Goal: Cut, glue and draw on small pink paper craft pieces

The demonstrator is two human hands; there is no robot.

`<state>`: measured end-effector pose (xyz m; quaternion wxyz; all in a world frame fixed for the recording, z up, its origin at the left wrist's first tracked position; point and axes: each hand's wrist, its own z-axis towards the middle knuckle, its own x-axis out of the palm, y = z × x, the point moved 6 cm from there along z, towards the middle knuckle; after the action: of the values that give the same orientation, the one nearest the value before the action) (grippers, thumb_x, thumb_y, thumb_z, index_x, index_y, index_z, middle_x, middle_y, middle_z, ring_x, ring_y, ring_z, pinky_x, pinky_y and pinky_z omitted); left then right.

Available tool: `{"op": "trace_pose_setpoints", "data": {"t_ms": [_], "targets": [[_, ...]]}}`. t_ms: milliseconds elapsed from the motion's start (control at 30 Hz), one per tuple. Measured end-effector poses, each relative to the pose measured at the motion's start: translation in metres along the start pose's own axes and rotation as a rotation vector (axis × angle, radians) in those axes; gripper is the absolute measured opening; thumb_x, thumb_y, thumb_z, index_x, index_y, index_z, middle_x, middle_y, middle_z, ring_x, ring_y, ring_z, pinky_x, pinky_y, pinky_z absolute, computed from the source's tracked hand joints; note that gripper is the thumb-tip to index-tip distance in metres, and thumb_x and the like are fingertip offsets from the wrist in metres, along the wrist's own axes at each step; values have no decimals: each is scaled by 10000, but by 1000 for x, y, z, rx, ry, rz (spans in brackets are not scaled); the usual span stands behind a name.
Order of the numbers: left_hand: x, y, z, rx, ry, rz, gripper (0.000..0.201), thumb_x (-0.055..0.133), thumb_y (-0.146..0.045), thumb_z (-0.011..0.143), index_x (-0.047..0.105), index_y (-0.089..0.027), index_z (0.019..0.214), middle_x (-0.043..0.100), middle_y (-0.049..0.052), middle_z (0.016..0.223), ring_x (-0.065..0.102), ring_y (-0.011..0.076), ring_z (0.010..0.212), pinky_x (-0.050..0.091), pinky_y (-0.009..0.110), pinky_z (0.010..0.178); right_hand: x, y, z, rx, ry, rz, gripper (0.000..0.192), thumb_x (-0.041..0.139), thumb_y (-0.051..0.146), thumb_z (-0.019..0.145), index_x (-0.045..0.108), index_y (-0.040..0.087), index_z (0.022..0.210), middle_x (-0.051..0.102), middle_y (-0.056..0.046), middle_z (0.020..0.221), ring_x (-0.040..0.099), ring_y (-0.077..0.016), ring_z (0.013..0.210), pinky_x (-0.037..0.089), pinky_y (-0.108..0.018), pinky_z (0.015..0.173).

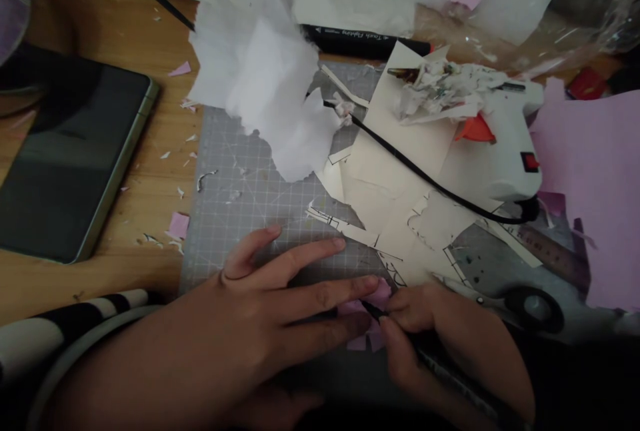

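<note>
Looking down at a cluttered craft desk, the view shows two bare hands meeting over a small pink paper piece (pixel 373 314) near the front edge of a grey cutting mat (pixel 235 197). The left hand (pixel 260 324) lies flat with fingers spread, its fingertips pressing the pink piece down onto the mat. The right hand (pixel 440 344) is curled, fingers pressed together around a black pen (pixel 400 337), whose tip touches the pink piece just beside the left fingertips. The piece is mostly covered by the hands and dim, so its shape is hard to tell.

Behind the hands, cream card offcuts (pixel 400 171) overlap the mat. A white glue gun (pixel 500 144) rests on them, its black cord trailing across. Crumpled white tissue (pixel 260 77) lies at the mat's far edge, with a black marker (pixel 365 41) behind it. A dark tablet (pixel 70 157) sits on the wooden table to the left; black-handled scissors (pixel 530 307) lie to the right, near a pink sheet (pixel 595 184).
</note>
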<state>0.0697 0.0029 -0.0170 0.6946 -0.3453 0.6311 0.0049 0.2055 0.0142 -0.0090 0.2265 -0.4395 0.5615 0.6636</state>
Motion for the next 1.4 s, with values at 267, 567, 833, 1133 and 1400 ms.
{"op": "trace_pose_setpoints", "data": {"t_ms": [267,567,833,1133,1400], "targets": [[0,0,0,-4,4,-15,572,490,-397,746,375,-371,1306,268,-169,1440,193,227,1320,-185,379,1063,-2,-1,-3,-10,49,-26,219,401,136,676,459,203,476,586,41,435,551,-81,372,370,-188,379],[0,0,0,-8,21,-3,564,492,-394,749,379,-373,1301,243,-173,1447,173,227,1325,-184,382,1060,-3,0,-2,-37,37,-68,226,381,128,675,432,209,470,573,40,417,544,-86,352,369,-197,370],[-1,0,0,-3,0,-12,558,491,-388,747,391,-362,1295,281,-162,1436,198,229,1325,-192,377,1060,0,-2,-5,-45,51,-37,194,399,139,706,406,215,528,626,30,499,584,-93,417,397,-200,410],[0,-1,-1,5,14,-9,568,497,-436,734,401,-359,1289,253,-150,1451,162,238,1332,-203,381,1055,1,-1,-7,-46,84,-17,216,403,145,706,479,208,513,618,26,486,562,-88,398,406,-202,411],[0,-1,-1,9,-8,-4,540,502,-398,744,411,-363,1275,291,-147,1437,176,252,1331,-110,437,1086,2,0,-6,-56,72,-33,239,396,148,706,510,207,503,610,17,466,567,-103,394,407,-219,400]]}}
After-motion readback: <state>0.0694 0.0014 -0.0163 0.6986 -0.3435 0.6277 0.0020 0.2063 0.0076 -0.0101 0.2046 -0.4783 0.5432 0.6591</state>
